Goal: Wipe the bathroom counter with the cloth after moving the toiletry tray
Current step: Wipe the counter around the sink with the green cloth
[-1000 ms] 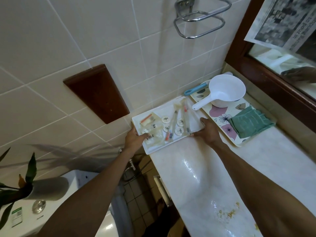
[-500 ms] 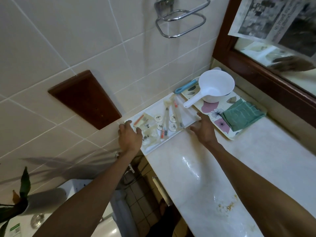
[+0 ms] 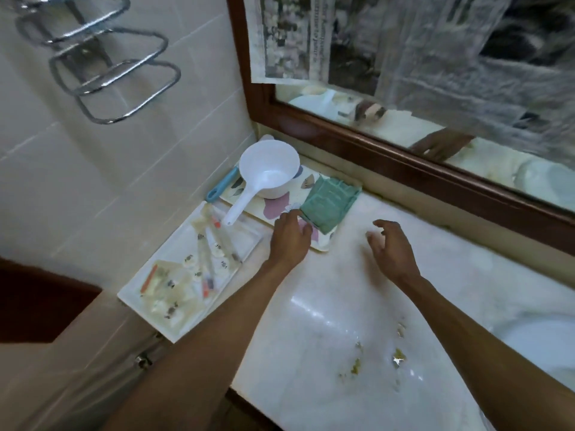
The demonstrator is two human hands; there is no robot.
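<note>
A white toiletry tray (image 3: 249, 241) with toothbrushes and small packets rests at the counter's left end, against the tiled wall. Beside it lies a flowered tray (image 3: 314, 177) carrying a folded green cloth (image 3: 329, 203) and a white ladle (image 3: 267, 174). My left hand (image 3: 291, 239) hovers over the flowered tray's near corner, fingertips at the cloth's left edge, holding nothing. My right hand (image 3: 392, 247) hangs above the bare marble counter (image 3: 342, 306), fingers spread and curled, empty. Yellowish crumbs (image 3: 376, 356) dot the counter near me.
A blue-handled brush (image 3: 222, 185) lies between the flowered tray and the wall. A wood-framed mirror (image 3: 404, 169) runs along the counter's back. A chrome towel rack (image 3: 105, 66) hangs on the wall. A white basin (image 3: 541, 343) sits at the right.
Both hands have let go of the white toiletry tray and moved right. My left hand now reaches the green cloth; my right hand is over bare counter.
</note>
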